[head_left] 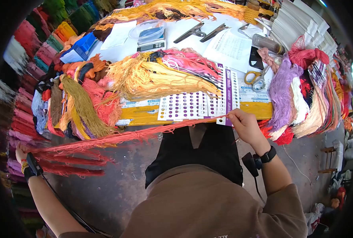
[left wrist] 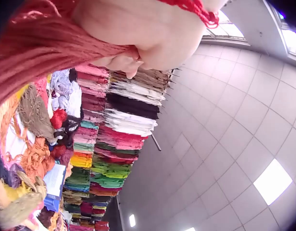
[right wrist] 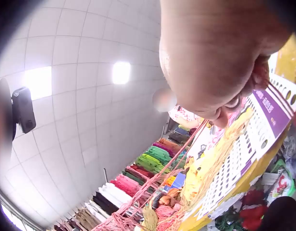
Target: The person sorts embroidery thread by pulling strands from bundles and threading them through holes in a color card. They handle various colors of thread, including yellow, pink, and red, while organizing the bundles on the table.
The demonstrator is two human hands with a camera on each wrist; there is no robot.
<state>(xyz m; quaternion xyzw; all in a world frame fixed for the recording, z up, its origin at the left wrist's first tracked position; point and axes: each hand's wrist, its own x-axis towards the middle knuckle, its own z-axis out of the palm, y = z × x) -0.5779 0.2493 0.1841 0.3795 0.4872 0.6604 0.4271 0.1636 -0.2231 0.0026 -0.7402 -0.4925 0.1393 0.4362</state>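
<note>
A hank of coral-red thread (head_left: pixel 121 139) stretches between both hands in front of the table edge. At the far left, my left hand (head_left: pixel 21 152) grips its thick end, and loose red strands (head_left: pixel 75 163) hang below. The left wrist view shows the red bundle (left wrist: pixel 51 50) running into the curled fingers. My right hand (head_left: pixel 246 125) pinches the thin right end between thumb and fingers. It is just over the lower edge of a white punched card (head_left: pixel 235 85) with purple stripes. In the right wrist view a few pink strands (right wrist: pixel 184 147) trail away from the fingertips.
Yellow hanks (head_left: pixel 156 77) lie across the table beside the card. Scissors (head_left: pixel 259 81), a phone (head_left: pixel 255 59), a scale (head_left: pixel 151 46) and black clips (head_left: pixel 190 32) sit behind. Many coloured hanks hang along the left wall; a purple hank (head_left: pixel 285 85) drapes at right.
</note>
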